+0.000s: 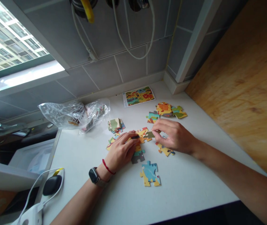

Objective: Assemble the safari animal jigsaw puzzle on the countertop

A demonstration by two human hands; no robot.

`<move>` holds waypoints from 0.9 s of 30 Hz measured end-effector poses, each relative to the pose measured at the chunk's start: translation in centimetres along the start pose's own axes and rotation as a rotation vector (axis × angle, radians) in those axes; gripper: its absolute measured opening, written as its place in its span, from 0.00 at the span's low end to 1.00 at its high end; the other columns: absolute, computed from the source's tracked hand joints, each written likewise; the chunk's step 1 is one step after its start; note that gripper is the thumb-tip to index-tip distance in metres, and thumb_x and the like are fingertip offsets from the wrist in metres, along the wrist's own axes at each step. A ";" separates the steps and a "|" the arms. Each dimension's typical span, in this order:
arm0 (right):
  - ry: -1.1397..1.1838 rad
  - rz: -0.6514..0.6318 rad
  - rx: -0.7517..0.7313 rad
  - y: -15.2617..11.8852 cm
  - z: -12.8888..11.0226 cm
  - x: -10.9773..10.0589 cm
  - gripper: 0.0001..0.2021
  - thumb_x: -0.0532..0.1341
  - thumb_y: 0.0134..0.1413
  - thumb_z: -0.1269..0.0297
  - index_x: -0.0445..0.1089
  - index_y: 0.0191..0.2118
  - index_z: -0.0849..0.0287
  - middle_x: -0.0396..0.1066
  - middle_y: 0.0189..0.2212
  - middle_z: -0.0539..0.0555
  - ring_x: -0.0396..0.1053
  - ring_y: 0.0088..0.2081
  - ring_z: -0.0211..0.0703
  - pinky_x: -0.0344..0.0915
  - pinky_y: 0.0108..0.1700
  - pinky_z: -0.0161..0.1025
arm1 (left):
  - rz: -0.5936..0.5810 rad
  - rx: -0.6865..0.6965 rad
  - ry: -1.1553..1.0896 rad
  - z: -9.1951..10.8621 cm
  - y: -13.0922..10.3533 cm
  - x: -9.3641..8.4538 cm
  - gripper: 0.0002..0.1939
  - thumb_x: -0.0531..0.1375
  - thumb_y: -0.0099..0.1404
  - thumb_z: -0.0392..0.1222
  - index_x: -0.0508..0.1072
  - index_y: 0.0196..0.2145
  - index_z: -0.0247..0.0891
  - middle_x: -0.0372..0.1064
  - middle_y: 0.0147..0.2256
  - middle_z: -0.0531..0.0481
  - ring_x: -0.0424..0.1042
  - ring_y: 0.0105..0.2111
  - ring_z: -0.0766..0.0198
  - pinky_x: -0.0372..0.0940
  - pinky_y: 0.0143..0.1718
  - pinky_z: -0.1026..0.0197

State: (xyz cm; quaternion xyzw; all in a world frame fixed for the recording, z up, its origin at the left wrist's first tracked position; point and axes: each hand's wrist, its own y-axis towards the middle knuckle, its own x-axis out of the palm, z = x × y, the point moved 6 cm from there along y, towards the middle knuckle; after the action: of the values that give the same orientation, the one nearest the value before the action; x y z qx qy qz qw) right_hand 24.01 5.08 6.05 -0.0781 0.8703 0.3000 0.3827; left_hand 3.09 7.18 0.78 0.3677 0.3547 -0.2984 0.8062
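Note:
My right hand (pixel 174 136) pinches an olive-green jigsaw puzzle piece (pixel 148 134) between thumb and fingers, at the right end of some yellow and orange pieces (pixel 141 136). Over the left part of that group lies my left hand (pixel 122 148), its fingers curled onto the pieces and hiding much of them. A grey and teal piece (pixel 138 157) shows beside its thumb side. Partly below my right hand is a yellow piece (pixel 165 150). Closer to me lies a separate blue and yellow piece (pixel 151 174).
A small stack of pieces (pixel 115 124) and an orange and green pile (pixel 165 109) lie farther back. The picture card (pixel 139 96) lies near the wall. A clear plastic bag (pixel 77 114) is at the back left. White cables and a black plug (pixel 52 185) are at left.

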 end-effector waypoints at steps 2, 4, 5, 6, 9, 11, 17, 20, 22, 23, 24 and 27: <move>-0.062 0.046 0.039 0.1 0.3 -0.5 0.08 0.57 0.65 0.73 0.75 0.38 0.57 0.75 0.37 0.57 0.72 0.43 0.49 0.71 0.48 0.47 | 0.000 0.009 0.005 0.0 0.0 0.1 0.12 0.56 0.77 0.31 0.75 0.53 0.40 0.75 0.55 0.42 0.73 0.61 0.53 0.74 0.59 0.45; -0.093 0.012 0.039 0.1 0.2 -0.4 0.07 0.59 0.63 0.72 0.74 0.38 0.58 0.74 0.36 0.57 0.70 0.43 0.51 0.69 0.48 0.48 | -0.005 0.010 0.007 -0.1 -0.1 0.1 0.12 0.57 0.76 0.31 0.75 0.53 0.40 0.75 0.55 0.42 0.72 0.62 0.53 0.74 0.60 0.45; -0.088 -0.043 0.029 0.0 0.0 0.0 0.06 0.59 0.63 0.71 0.74 0.38 0.58 0.74 0.35 0.57 0.69 0.41 0.50 0.68 0.47 0.47 | -0.008 0.006 0.007 -0.2 -0.1 0.2 0.12 0.57 0.76 0.31 0.75 0.53 0.41 0.74 0.55 0.42 0.72 0.62 0.53 0.74 0.60 0.46; -0.072 -0.123 0.015 -0.1 -0.3 0.6 0.05 0.60 0.64 0.70 0.74 0.37 0.58 0.73 0.34 0.56 0.68 0.39 0.49 0.67 0.45 0.46 | -0.011 0.003 0.006 -0.2 -0.1 0.2 0.13 0.57 0.76 0.31 0.75 0.53 0.41 0.74 0.55 0.42 0.72 0.61 0.54 0.74 0.60 0.46; -0.032 -0.407 -0.010 -1.0 -1.3 2.9 0.03 0.63 0.62 0.71 0.73 0.36 0.58 0.73 0.34 0.54 0.67 0.36 0.45 0.63 0.40 0.42 | -0.012 0.002 0.002 -0.2 -0.1 0.2 0.13 0.56 0.77 0.31 0.75 0.53 0.41 0.74 0.56 0.41 0.73 0.61 0.54 0.74 0.60 0.46; -0.030 -0.541 0.001 -1.5 -1.6 3.9 0.04 0.64 0.60 0.73 0.72 0.35 0.58 0.73 0.36 0.54 0.68 0.36 0.44 0.62 0.40 0.41 | -0.007 0.006 0.006 -0.1 -0.1 0.2 0.13 0.56 0.77 0.31 0.75 0.53 0.41 0.74 0.56 0.42 0.73 0.61 0.54 0.74 0.60 0.46; -0.079 -0.581 0.173 -1.8 -0.4 3.9 0.06 0.62 0.66 0.70 0.72 0.34 0.57 0.76 0.32 0.52 0.72 0.33 0.44 0.61 0.36 0.40 | 0.004 0.020 0.013 0.0 0.0 0.0 0.11 0.57 0.77 0.31 0.75 0.52 0.40 0.75 0.54 0.41 0.73 0.60 0.54 0.75 0.59 0.46; -0.106 -0.560 0.180 -1.9 -0.9 3.7 0.05 0.61 0.67 0.72 0.73 0.38 0.58 0.78 0.34 0.54 0.75 0.35 0.46 0.62 0.37 0.41 | 0.006 0.017 0.019 0.0 0.0 0.1 0.12 0.57 0.77 0.31 0.75 0.53 0.40 0.75 0.54 0.41 0.73 0.60 0.54 0.75 0.59 0.45; -0.071 -0.606 0.136 -2.3 -2.2 4.3 0.02 0.65 0.66 0.68 0.73 0.39 0.58 0.79 0.36 0.54 0.76 0.38 0.47 0.64 0.39 0.41 | 0.004 0.011 0.019 -0.1 0.0 0.1 0.12 0.57 0.77 0.32 0.75 0.53 0.40 0.75 0.54 0.41 0.73 0.60 0.54 0.75 0.59 0.45; -0.044 -0.636 0.108 -2.5 -2.9 4.7 0.05 0.68 0.65 0.64 0.73 0.39 0.58 0.78 0.37 0.54 0.76 0.39 0.48 0.65 0.39 0.41 | 0.002 0.006 0.018 -0.1 0.0 0.2 0.13 0.57 0.77 0.32 0.75 0.53 0.40 0.75 0.55 0.41 0.74 0.60 0.53 0.75 0.59 0.45; -0.020 -0.663 0.074 -2.7 -3.7 5.1 0.10 0.71 0.62 0.58 0.73 0.39 0.58 0.78 0.37 0.54 0.76 0.39 0.49 0.65 0.39 0.42 | 0.000 0.001 0.016 -0.2 0.0 0.2 0.13 0.57 0.76 0.32 0.76 0.53 0.41 0.75 0.55 0.41 0.74 0.60 0.53 0.75 0.59 0.44; -0.014 -0.693 -0.022 -3.1 -5.6 6.1 0.20 0.76 0.53 0.50 0.73 0.40 0.58 0.76 0.38 0.56 0.74 0.40 0.52 0.67 0.39 0.44 | 0.002 -0.003 0.014 -0.2 -0.1 0.3 0.13 0.57 0.76 0.32 0.76 0.53 0.41 0.75 0.55 0.41 0.74 0.60 0.53 0.75 0.59 0.44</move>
State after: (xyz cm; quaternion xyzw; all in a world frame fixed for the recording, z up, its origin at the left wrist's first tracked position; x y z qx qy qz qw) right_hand 17.44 -0.14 3.20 -0.3713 0.7859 0.1622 0.4671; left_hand 3.13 7.26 0.44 0.3689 0.3602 -0.2944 0.8047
